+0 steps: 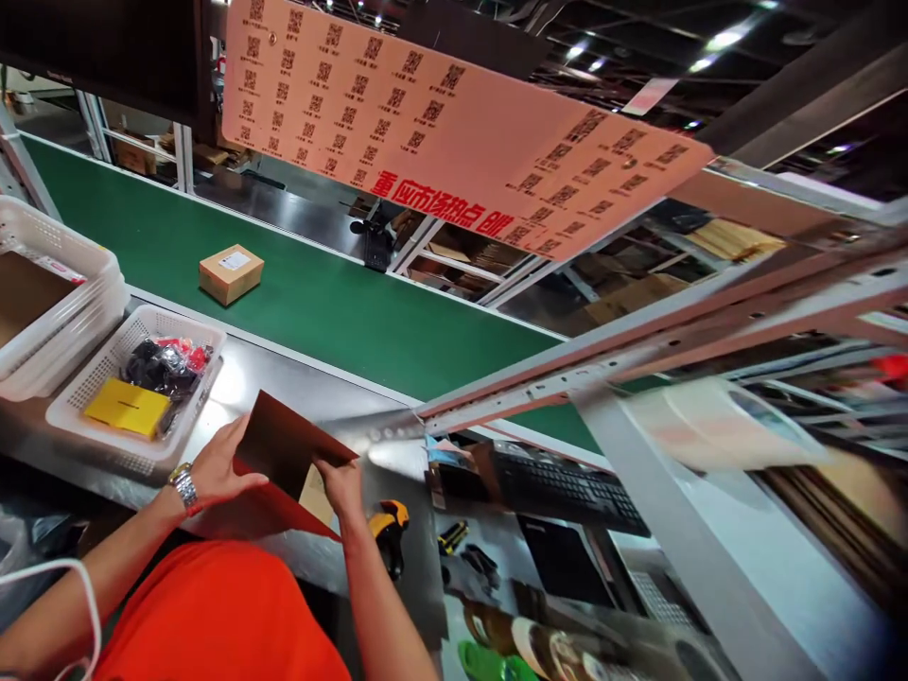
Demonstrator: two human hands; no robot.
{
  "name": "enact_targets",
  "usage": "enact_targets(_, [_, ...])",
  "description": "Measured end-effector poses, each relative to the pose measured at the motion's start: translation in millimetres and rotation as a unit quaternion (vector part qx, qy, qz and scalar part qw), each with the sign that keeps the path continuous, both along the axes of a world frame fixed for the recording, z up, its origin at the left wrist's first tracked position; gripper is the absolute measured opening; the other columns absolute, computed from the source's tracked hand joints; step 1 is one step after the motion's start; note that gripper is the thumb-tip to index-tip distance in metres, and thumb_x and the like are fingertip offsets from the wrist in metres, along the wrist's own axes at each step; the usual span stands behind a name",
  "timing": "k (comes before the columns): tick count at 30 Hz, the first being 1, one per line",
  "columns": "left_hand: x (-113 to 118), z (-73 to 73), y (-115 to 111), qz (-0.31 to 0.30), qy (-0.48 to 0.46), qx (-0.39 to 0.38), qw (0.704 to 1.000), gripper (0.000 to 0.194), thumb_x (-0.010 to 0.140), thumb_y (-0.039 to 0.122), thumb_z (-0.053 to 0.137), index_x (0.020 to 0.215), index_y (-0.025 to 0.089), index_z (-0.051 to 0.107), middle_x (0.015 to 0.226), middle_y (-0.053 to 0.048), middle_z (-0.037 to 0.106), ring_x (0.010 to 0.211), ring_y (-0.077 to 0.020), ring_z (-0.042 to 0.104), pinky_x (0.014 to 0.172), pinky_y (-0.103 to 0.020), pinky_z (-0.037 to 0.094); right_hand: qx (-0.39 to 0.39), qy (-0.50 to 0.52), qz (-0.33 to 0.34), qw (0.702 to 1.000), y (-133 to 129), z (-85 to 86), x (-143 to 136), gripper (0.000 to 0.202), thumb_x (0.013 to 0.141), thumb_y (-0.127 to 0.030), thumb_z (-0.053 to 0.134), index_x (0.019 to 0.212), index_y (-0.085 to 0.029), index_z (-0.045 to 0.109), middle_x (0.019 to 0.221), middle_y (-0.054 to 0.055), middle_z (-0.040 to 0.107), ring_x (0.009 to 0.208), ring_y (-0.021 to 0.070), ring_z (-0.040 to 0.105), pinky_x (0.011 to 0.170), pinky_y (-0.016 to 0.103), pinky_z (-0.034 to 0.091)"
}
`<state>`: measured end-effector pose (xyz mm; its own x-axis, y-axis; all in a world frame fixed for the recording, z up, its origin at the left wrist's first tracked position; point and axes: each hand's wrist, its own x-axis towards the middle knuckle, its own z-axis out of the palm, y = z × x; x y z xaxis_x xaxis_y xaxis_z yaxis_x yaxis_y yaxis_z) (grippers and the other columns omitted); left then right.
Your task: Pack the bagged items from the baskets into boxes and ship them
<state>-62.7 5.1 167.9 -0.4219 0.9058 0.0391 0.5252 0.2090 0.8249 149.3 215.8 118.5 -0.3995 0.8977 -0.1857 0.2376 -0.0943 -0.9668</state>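
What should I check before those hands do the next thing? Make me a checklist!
1. Both hands on the brown folded cardboard piece: ok. The left hand touches its left side; the right hand grips its right edge.
2. One hand free: not ok. Both are busy.
3. Yellow rectangular box inside the white perforated plastic basket: ok.
4. Orange-and-black handheld tool put down: ok, on the shiny metal table.
5. Small light-brown cardboard box on the green belt: ok.
6. Belt stopped: cannot tell from one picture.
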Motion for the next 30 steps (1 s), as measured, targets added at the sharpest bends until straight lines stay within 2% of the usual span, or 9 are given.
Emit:
enact_targets(5, [-15, 4.1, 2, -0.047, 0.008, -0.01, 0.999, 0.103, 0.077, 0.062, 0.088, 0.164, 0.018, 0.054, 0.177, -0.019, 0.038, 0.165, -0.0394, 0.036, 0.136, -0.058, 0.034, -0.019, 0.019, 0.005, 1.0, -1, 6.4, 0, 0.034, 0.06, -0.039, 0.085, 0.086, -0.017, 0.08, 0.089, 0.009, 0.084, 0.084, 0.0261, 0.074, 0.085, 0.039, 0.06])
enact_targets(11, [10, 3.0, -7, -0.122, -0.008, -0.016, 0.992, 0.065, 0.08, 0.06, 0.087, 0.134, 0.024, 0.08, 0.162, -0.017, 0.059, 0.161, -0.0432, 0.042, 0.131, -0.065, 0.039, -0.041, 0.004, 0.023, 0.999, 5, 7.0, 4, 0.03, 0.06, -0.038, 0.084, 0.08, -0.016, 0.079, 0.082, 0.007, 0.08, 0.078, 0.0229, 0.068, 0.076, 0.034, 0.056])
enact_targets(15, [15, -6.2, 4, -0.104, 0.01, -0.054, 0.993, 0.055, 0.075, 0.065, 0.09, 0.112, 0.025, 0.085, 0.15, -0.016, 0.07, 0.159, -0.0488, 0.042, 0.132, -0.072, 0.032, -0.057, 0.011, 0.035, 0.998, 8, 4.7, 5, 0.034, 0.058, -0.04, 0.089, 0.08, -0.016, 0.078, 0.083, 0.007, 0.08, 0.079, 0.0229, 0.068, 0.078, 0.034, 0.056])
enact_targets(17, [11, -15.3, 13, -0.057, 0.017, -0.064, 0.996, 0.049, 0.075, 0.063, 0.091, 0.104, 0.025, 0.082, 0.134, -0.015, 0.076, 0.153, -0.0485, 0.048, 0.132, -0.074, 0.029, -0.103, 0.03, 0.037, 0.994, 8, 6.8, 6, 0.045, 0.054, -0.045, 0.095, 0.084, -0.016, 0.079, 0.086, 0.008, 0.081, 0.08, 0.0241, 0.071, 0.08, 0.036, 0.057])
enact_targets(19, [9, -26.6, 20, 0.042, 0.028, -0.044, 0.998, 0.056, 0.072, 0.06, 0.094, 0.111, 0.023, 0.078, 0.133, -0.016, 0.072, 0.149, -0.0467, 0.051, 0.132, -0.071, 0.032, -0.177, 0.061, 0.049, 0.981, 7, 11.3, 9, 0.06, 0.053, -0.058, 0.098, 0.091, -0.016, 0.08, 0.088, 0.009, 0.082, 0.081, 0.0262, 0.074, 0.08, 0.038, 0.059])
enact_targets(21, [10, -37.7, 23, 0.155, 0.036, -0.019, 0.987, 0.086, 0.062, 0.061, 0.098, 0.13, 0.018, 0.067, 0.148, -0.02, 0.059, 0.151, -0.0466, 0.048, 0.13, -0.069, 0.037, -0.239, 0.098, 0.058, 0.964, 3, 16.0, 14, 0.07, 0.059, -0.076, 0.09, 0.095, -0.017, 0.081, 0.09, 0.012, 0.083, 0.085, 0.029, 0.077, 0.08, 0.04, 0.061])
enact_targets(23, [13, -46.4, 21, 0.223, 0.027, -0.008, 0.974, 0.117, 0.054, 0.062, 0.101, 0.149, 0.016, 0.052, 0.161, -0.024, 0.042, 0.155, -0.0481, 0.041, 0.129, -0.068, 0.037, -0.251, 0.132, 0.047, 0.958, -3, 18.0, 19, 0.071, 0.068, -0.083, 0.08, 0.096, -0.018, 0.082, 0.097, 0.013, 0.084, 0.093, 0.0309, 0.078, 0.084, 0.042, 0.062])
enact_targets(27, [14, -56.0, 14, 0.226, -0.07, -0.029, 0.971, 0.143, 0.055, 0.064, 0.099, 0.167, 0.015, 0.025, 0.167, -0.029, 0.037, 0.152, -0.0462, 0.048, 0.126, -0.063, 0.043, -0.217, 0.168, 0.037, 0.961, -20, 8.7, 31, 0.065, 0.059, -0.052, 0.091, 0.116, -0.022, 0.081, 0.127, 0.011, 0.081, 0.11, 0.0313, 0.076, 0.092, 0.041, 0.062])
enact_targets(30, [8, -59.6, 13, 0.227, -0.148, -0.061, 0.961, 0.132, 0.066, 0.063, 0.093, 0.169, 0.017, 0.023, 0.168, -0.029, 0.041, 0.15, -0.0434, 0.053, 0.124, -0.06, 0.045, -0.219, 0.166, 0.04, 0.961, -27, -5.0, 39, 0.083, 0.056, -0.041, 0.095, 0.136, -0.028, 0.073, 0.145, 0.009, 0.073, 0.122, 0.0311, 0.072, 0.099, 0.042, 0.06])
